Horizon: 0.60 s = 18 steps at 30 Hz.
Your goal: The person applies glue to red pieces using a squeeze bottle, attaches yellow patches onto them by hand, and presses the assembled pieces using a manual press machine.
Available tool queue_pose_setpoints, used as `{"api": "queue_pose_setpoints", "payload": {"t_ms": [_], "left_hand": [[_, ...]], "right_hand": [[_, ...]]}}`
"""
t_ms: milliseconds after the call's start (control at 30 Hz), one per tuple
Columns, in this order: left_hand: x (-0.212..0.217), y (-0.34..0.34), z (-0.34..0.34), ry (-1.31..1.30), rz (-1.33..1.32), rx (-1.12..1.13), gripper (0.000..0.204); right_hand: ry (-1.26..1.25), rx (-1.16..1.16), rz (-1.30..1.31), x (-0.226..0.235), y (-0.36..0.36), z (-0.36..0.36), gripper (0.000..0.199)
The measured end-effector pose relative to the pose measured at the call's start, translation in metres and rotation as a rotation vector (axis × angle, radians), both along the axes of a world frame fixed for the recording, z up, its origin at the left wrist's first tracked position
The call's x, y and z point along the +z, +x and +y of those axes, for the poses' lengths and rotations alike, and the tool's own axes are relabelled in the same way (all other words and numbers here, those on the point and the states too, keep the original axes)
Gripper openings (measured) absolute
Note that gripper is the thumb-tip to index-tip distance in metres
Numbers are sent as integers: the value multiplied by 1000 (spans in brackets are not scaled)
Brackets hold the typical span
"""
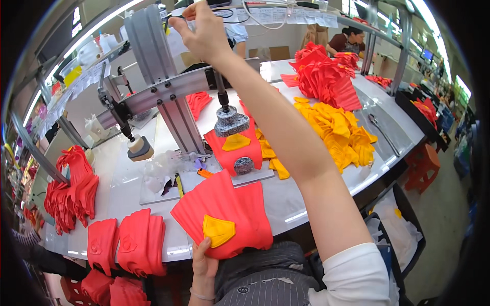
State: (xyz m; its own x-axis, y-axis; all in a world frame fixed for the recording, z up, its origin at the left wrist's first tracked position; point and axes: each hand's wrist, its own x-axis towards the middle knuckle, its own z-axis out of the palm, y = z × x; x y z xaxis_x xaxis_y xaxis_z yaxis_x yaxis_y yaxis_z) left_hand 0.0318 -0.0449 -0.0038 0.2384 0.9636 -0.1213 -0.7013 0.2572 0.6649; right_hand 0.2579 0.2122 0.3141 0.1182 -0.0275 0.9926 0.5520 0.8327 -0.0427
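Observation:
My left hand point(205, 261) pinches the lower edge of a stack of red, soft, ridged pieces point(255, 219) at the table's near edge. Its thumb lies by a yellow shield-shaped piece point(219, 230) on top of them. My right hand point(204, 33) is raised beside a grey metal upright, thumb and fingers apart, with nothing visible in it; part of the hand reaches the top edge. Beneath that arm, a speckled grey press pad point(231, 121) hangs over another red piece point(244, 145) bearing a yellow patch. A speckled round block point(243, 165) sits at that piece's near end.
Yellow pieces point(342, 132) and red pieces point(326, 76) are heaped at the right. Red stacks point(140, 242) line the front left edge. A second clamp point(139, 148) hangs at the left. A yellow cutter point(179, 185) lies nearby. Another person point(347, 42) sits at the back right.

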Motion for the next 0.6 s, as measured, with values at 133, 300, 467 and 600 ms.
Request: {"api": "queue_pose_setpoints", "payload": {"t_ms": [133, 300, 467, 600], "left_hand": [[-9, -11, 8, -20, -25, 37, 58], [-8, -26, 16, -14, -62, 78, 58], [-5, -22, 17, 21, -51, 23, 58], [-7, -15, 8, 52, 7, 87, 54]], "right_hand": [[75, -128, 1, -24, 12, 9, 20], [-424, -385, 53, -217, 58, -38, 18], [-1437, -264, -61, -324, 88, -42, 63], [-1152, -386, 98, -336, 52, -43, 66]]}}
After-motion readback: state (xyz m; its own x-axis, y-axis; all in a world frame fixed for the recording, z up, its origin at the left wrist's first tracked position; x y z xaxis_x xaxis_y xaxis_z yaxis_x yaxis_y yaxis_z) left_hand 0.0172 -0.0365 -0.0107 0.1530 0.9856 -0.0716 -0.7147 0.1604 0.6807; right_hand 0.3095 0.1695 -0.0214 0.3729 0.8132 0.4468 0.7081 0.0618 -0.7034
